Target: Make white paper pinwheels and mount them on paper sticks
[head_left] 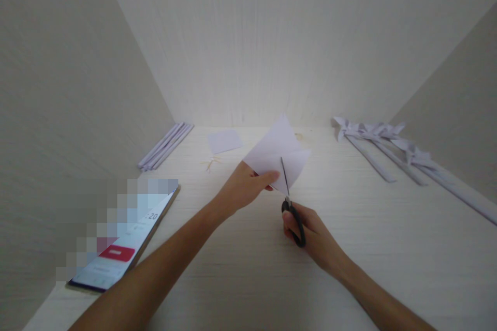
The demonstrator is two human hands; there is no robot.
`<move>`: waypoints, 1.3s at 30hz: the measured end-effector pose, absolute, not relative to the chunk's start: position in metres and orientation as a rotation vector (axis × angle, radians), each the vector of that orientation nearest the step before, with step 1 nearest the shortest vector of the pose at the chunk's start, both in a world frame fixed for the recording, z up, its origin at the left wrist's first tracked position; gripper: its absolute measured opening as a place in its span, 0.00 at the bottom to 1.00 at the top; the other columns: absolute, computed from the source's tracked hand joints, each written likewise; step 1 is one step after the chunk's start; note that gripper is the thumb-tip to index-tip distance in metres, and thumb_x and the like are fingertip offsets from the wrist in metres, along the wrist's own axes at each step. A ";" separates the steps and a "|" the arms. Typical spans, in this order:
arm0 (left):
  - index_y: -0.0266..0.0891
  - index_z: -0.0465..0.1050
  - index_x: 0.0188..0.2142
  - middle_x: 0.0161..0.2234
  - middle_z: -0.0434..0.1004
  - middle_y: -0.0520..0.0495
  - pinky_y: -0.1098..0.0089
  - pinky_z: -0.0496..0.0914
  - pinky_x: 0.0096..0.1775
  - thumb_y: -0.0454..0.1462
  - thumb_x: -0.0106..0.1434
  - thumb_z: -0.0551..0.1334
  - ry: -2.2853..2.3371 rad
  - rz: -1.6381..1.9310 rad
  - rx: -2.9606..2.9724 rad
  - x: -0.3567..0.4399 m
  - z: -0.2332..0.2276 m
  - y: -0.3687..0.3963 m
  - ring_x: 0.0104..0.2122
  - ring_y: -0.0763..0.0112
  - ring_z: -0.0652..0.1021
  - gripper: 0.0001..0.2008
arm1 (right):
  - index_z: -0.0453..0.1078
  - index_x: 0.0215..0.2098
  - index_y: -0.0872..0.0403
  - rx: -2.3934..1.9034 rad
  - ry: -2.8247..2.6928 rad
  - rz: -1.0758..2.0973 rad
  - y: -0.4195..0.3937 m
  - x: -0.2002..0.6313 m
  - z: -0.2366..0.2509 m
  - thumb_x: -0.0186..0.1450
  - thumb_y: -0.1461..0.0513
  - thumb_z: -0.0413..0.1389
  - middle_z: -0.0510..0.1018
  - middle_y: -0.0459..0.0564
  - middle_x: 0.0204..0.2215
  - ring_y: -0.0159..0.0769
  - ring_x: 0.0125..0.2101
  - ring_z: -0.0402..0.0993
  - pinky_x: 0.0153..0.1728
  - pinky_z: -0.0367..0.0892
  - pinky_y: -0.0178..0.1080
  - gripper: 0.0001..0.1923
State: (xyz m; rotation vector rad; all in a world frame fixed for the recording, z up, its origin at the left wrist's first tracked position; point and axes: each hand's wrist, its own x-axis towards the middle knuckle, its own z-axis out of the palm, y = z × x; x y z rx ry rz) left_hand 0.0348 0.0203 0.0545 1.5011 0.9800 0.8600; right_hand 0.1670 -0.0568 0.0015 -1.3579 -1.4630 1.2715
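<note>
left hand (248, 186) pinches folded paper (277, 152), tip pointing away | right hand (310, 232) grips scissors (289, 194), blades lengthwise into paper's near edge, above surface (349, 248)

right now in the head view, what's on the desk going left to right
phone → bundle of paper strips → small paper square → left hand gripping the folded paper → scissors in the right hand → folded paper pieces with long strips
</note>
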 end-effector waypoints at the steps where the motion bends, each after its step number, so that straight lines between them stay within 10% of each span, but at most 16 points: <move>1: 0.32 0.71 0.29 0.27 0.75 0.46 0.75 0.69 0.25 0.34 0.49 0.59 0.982 0.860 1.503 0.035 0.055 0.020 0.25 0.73 0.73 0.08 | 0.54 0.19 0.55 -1.362 -1.461 1.273 -0.057 0.167 0.002 0.56 0.46 0.45 0.58 0.41 0.15 0.25 0.16 0.52 0.16 0.49 0.31 0.21; 39: 0.32 0.71 0.29 0.27 0.75 0.46 0.75 0.69 0.25 0.34 0.48 0.59 1.014 0.857 1.482 0.035 0.058 0.019 0.25 0.73 0.73 0.08 | 0.54 0.19 0.55 -1.363 -1.470 1.267 -0.057 0.167 0.003 0.57 0.47 0.45 0.57 0.41 0.15 0.25 0.16 0.52 0.16 0.49 0.31 0.20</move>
